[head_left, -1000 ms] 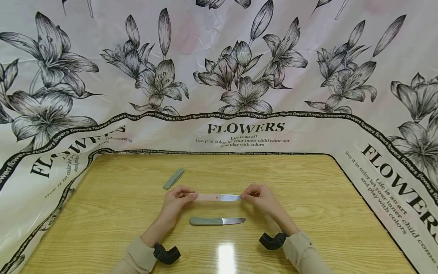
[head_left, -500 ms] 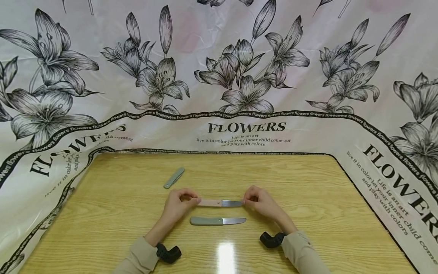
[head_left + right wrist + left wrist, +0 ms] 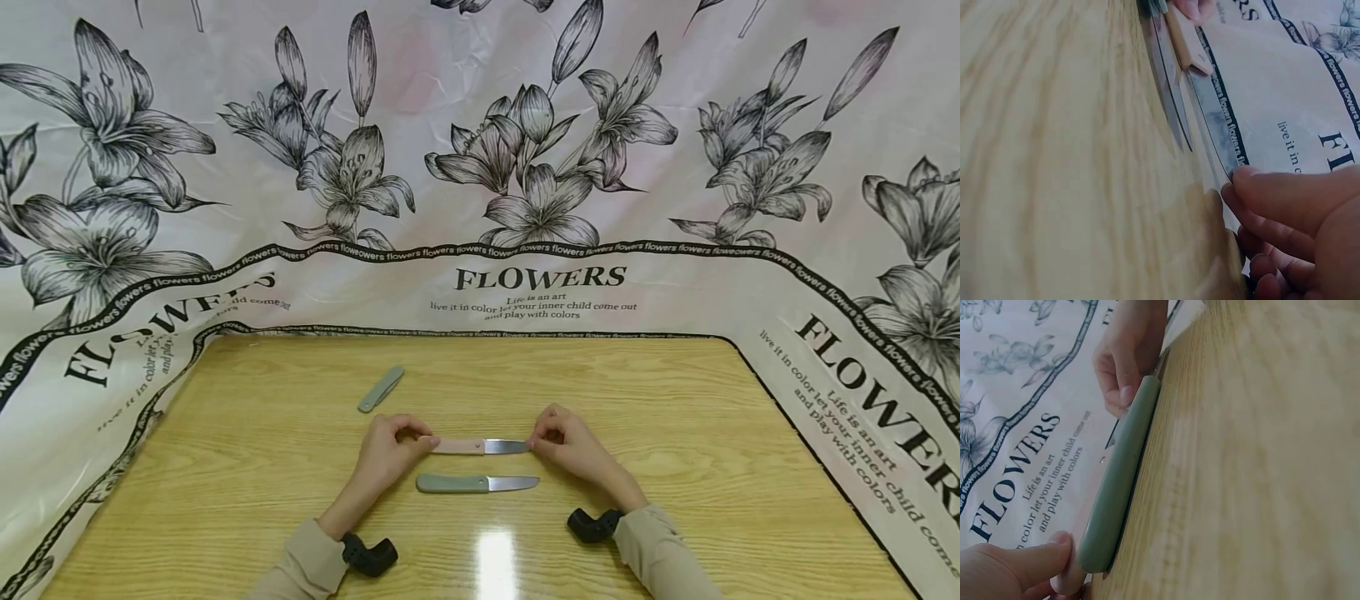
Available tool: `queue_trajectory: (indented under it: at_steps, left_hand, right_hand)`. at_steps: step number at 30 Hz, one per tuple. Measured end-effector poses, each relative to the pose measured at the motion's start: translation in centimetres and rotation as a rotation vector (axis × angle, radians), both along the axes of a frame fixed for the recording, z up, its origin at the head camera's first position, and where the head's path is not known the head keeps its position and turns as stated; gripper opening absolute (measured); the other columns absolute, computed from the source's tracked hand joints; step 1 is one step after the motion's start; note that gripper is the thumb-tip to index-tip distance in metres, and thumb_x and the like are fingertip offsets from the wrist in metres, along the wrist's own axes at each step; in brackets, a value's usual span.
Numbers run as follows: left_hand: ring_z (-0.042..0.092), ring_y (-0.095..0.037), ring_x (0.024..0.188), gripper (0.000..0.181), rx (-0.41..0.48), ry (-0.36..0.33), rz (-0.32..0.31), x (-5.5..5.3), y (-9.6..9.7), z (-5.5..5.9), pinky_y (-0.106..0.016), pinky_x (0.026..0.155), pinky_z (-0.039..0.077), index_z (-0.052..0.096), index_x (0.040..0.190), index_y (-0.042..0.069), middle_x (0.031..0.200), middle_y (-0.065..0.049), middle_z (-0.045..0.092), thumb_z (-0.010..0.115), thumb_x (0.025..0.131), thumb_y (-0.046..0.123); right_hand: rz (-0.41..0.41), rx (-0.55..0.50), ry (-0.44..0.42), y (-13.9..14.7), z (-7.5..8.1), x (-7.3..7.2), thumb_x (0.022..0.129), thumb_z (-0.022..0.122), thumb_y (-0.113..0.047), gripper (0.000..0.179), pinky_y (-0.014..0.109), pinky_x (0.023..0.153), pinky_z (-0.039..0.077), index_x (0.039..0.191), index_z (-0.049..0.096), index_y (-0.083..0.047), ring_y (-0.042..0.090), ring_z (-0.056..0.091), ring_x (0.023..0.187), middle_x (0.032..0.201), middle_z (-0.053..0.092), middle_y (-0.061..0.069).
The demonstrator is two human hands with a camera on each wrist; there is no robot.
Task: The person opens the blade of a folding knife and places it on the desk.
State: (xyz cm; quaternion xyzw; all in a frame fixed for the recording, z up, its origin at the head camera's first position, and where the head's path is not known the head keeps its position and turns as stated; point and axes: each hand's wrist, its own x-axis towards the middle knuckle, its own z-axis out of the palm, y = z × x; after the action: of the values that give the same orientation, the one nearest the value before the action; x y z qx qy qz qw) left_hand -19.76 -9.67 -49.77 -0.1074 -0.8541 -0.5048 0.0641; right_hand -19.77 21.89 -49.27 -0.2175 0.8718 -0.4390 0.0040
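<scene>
A folding knife with a pink handle (image 3: 459, 447) and its blade out lies level across the middle of the head view. My left hand (image 3: 390, 450) pinches the end of that handle between thumb and fingers. At the other end, thumb and fingertips of my right hand (image 3: 573, 443) pinch the blade's tip, also plain in the right wrist view. Just nearer to me, a green-handled folding knife (image 3: 453, 484) rests on the table, unfolded and roughly parallel to the pink one. Its handle (image 3: 1121, 481) partly covers the pink knife in the left wrist view.
Beyond my left hand, a folded green knife (image 3: 381, 389) lies slantwise on the wood-grain table (image 3: 675, 400). A flower-printed cloth (image 3: 540, 292) rises behind the table's far edge and along both sides. Each wrist bears a black camera mount (image 3: 369, 556).
Both hands have brought the pink knife a little nearer to me, closer to the unfolded green knife. Over the last half second it has hardly moved. Both green knives have stayed in place.
</scene>
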Motion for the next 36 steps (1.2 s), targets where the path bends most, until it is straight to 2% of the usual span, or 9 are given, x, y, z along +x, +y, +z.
queue_trajectory:
  at_steps: [6,16,25,36]
  left_hand:
    - [0.045,-0.017,0.074,0.011,-0.062,0.058,0.005,-0.2,0.1,-0.4,-0.032,0.067,0.035,0.076,0.079,0.024,0.079,0.009,0.066,0.086,0.078,0.018]
    - [0.044,-0.014,0.073,0.009,-0.11,0.129,0.0,-0.2,-0.1,-0.8,-0.031,0.066,0.034,0.076,0.081,0.025,0.082,0.01,0.065,0.085,0.079,0.023]
    - [0.043,-0.012,0.074,0.009,-0.117,0.134,0.007,-0.2,-0.2,-0.9,-0.029,0.066,0.034,0.077,0.082,0.023,0.083,0.009,0.064,0.086,0.079,0.026]
    - [0.045,-0.012,0.075,0.011,-0.118,0.174,0.009,-0.2,-0.2,-1.1,-0.03,0.066,0.036,0.077,0.083,0.022,0.083,0.009,0.064,0.086,0.078,0.026]
  right_hand:
    - [-0.039,-0.01,0.006,0.3,-0.6,-0.2,0.091,0.072,-0.008,0.011,0.023,0.067,0.043,0.083,0.073,-0.014,0.014,0.049,0.078,0.092,0.057,0.001]
    - [-0.052,-0.022,0.06,0.3,-0.7,-0.1,0.089,0.075,-0.01,0.006,0.024,0.064,0.042,0.085,0.072,-0.014,0.015,0.048,0.075,0.089,0.057,0.002]
    - [-0.04,-0.017,0.054,0.3,-0.6,-0.1,0.089,0.076,-0.013,0.006,0.025,0.065,0.043,0.086,0.071,-0.015,0.014,0.048,0.075,0.089,0.056,-0.001]
    - [-0.041,-0.027,0.056,0.4,-0.6,0.0,0.089,0.075,-0.01,0.006,0.025,0.064,0.043,0.087,0.072,-0.015,0.013,0.049,0.073,0.091,0.058,0.001]
